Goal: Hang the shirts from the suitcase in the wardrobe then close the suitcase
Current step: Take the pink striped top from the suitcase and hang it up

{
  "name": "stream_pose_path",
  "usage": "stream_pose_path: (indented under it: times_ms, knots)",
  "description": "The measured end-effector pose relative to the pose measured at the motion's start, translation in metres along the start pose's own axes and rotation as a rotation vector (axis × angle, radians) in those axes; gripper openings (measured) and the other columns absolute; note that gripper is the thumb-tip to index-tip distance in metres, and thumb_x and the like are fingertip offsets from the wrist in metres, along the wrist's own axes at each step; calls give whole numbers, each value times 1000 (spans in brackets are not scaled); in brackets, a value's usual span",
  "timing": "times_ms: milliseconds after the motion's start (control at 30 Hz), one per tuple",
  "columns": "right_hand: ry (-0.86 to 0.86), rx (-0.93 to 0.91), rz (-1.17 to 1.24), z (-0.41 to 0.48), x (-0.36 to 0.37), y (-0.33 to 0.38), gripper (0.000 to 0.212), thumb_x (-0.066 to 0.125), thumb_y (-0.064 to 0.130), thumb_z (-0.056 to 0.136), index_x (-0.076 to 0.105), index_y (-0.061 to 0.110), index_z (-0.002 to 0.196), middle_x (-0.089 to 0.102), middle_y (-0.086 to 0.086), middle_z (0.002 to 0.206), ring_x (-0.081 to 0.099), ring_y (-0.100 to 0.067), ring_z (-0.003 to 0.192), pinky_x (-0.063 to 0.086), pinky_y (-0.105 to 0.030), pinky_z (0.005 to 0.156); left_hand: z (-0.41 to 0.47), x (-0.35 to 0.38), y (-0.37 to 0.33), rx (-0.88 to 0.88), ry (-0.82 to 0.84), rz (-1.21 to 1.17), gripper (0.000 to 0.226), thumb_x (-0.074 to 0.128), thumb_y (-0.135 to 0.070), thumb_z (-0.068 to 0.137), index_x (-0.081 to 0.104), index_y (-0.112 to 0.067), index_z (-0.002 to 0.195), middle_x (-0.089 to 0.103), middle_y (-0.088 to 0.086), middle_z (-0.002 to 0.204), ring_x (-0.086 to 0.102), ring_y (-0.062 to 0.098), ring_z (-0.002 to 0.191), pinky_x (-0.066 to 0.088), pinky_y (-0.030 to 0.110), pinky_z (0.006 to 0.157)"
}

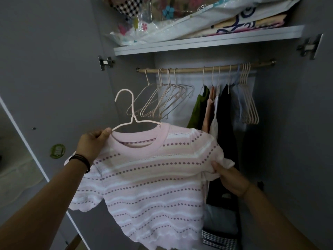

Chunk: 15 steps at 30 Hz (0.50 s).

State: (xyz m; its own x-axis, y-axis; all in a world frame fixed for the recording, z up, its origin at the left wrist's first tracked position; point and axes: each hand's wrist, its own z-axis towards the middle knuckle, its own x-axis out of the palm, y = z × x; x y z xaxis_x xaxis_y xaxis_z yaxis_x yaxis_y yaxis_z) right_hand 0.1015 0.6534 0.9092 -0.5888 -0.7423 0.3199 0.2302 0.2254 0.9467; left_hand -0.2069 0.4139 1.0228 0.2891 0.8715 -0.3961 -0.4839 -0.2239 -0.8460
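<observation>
While the left hand (93, 144) pinches the hanger (134, 117) arm at the shirt (149, 179) shoulder, the right hand (229, 179) grips the sleeve at frame centre. The knit appears light, soft and stretch-prone, so the stiff hanger neck is the likely carrying point toward the rail (191, 68).

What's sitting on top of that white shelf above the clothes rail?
On the shelf lie plastic bags of flowered and checked fabric, and folded cream cloth with navy patterns. Whatever lies behind them is covered, and the picture cuts off their tops.
</observation>
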Motion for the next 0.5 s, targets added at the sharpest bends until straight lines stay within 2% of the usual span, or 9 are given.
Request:
stream_pose_path:
  times_ms: [67,133,200,267,333,400,433,500]
  knots:
    - [-34,-40,-24,-3,-1,-1,94,87,59,43,57,16,121,68,1,116,63,-11,109,52,-18,81,-3,3,-1,5,23,-28,39,59,-31,92,55,-17,56,45,-1,52,37,16,59,35,28,56]
    - [-63,-49,-86,-8,0,1,86,85,60,45,58,24,118,69,10,112,64,-5,104,52,-14,76,-5,6,-4,5,48,-69,34,59,-29,93,61,-19,60,54,-9,46,43,11,57,39,26,58]
    - [-104,-26,-151,-12,0,2,58,74,49,67,56,29,117,67,15,109,63,-2,100,51,-14,75,-7,9,-6,16,55,-93,31,59,-29,93,63,-21,63,57,-17,45,46,8,58,41,23,60]
    - [-249,-45,-198,-13,-5,-1,43,66,41,77,59,25,116,67,7,111,62,-11,103,49,-25,84,-7,11,-8,35,50,-101,31,58,-28,93,63,-21,63,56,-19,44,46,5,57,39,20,59]
    - [-533,-98,-315,-9,-11,-1,40,71,37,77,66,10,107,67,-10,107,63,-26,99,47,-31,81,-8,15,-10,62,53,-113,30,58,-26,93,63,-21,64,58,-19,46,48,1,55,40,16,56]
    - [-772,-182,-501,-5,-12,6,53,78,34,72,61,0,109,59,-18,116,59,-32,98,48,-33,79,-8,19,-12,89,78,-125,28,58,-25,93,65,-21,66,60,-19,48,53,-4,52,41,10,55]
    - [-807,-229,-588,-2,-7,14,61,81,36,69,58,1,113,53,-16,122,57,-30,101,49,-35,81,-8,21,-13,101,98,-123,27,59,-25,93,66,-21,67,61,-20,49,53,-7,50,41,10,55]
    - [-714,-380,-744,5,13,36,56,77,34,73,55,7,117,47,-6,123,50,-20,107,45,-34,85,-8,27,-15,115,135,-109,25,60,-26,92,68,-21,69,62,-17,52,53,-5,53,42,14,59]
